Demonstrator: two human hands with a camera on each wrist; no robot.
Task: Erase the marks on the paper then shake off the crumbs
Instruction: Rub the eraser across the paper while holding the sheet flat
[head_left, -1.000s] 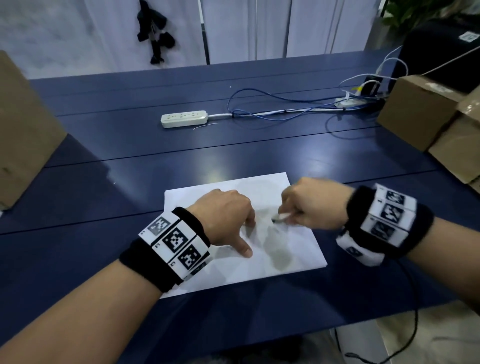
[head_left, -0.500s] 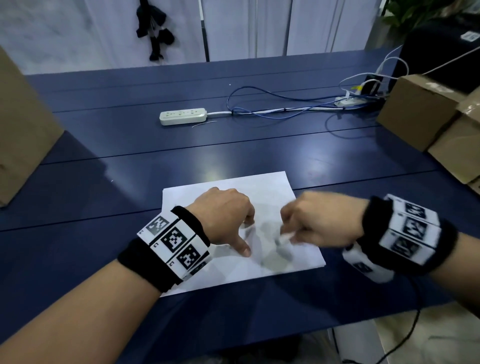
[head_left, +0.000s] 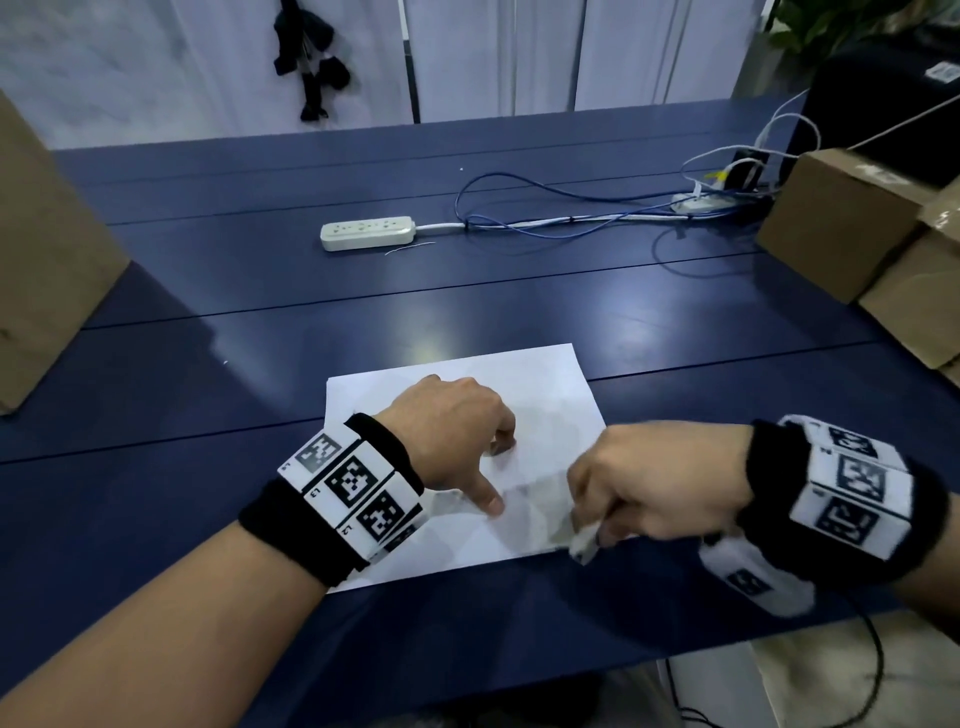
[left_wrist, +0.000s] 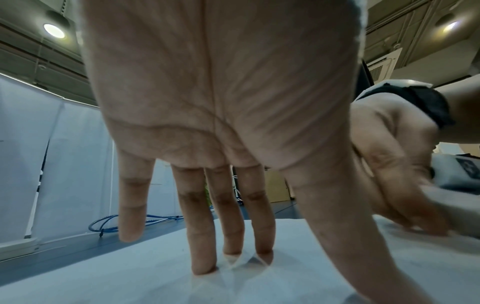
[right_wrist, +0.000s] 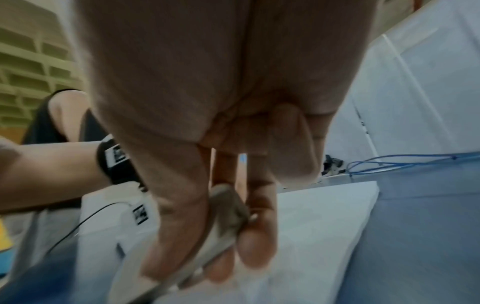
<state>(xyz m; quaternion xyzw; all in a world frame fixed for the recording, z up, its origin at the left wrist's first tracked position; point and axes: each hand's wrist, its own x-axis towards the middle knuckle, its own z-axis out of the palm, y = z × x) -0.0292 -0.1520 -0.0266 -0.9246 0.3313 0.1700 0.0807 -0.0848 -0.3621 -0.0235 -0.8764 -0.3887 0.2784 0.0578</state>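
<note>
Pressing down on the white paper, the left hand has its fingers straight and spread; in the left wrist view 3 fingertips and the thumb touch the sheet, which puckers into small creases around them, while the little finger hangs just clear of it. The paper lies flat on the dark blue surface, near the front edge and roughly centred, its left near part hidden under the left wrist band. The right hand sits at the sheet's near right corner, fingers curled with the thumb around a small pale eraser, which they pinch. That hand and the eraser are smeared by motion blur in all 3 views, so the eraser's exact shape is hard to make out, and whether its tip touches the paper or the surface beside it cannot be told. Grey shading lies on the paper between the 2 hands; any marks or crumbs there are too faint to make out. At the far side of the surface lies a white power strip with blue cables trailing right. Cardboard boxes stand at the right edge, cut off by the frame, and another brown box is cropped at the left.
</note>
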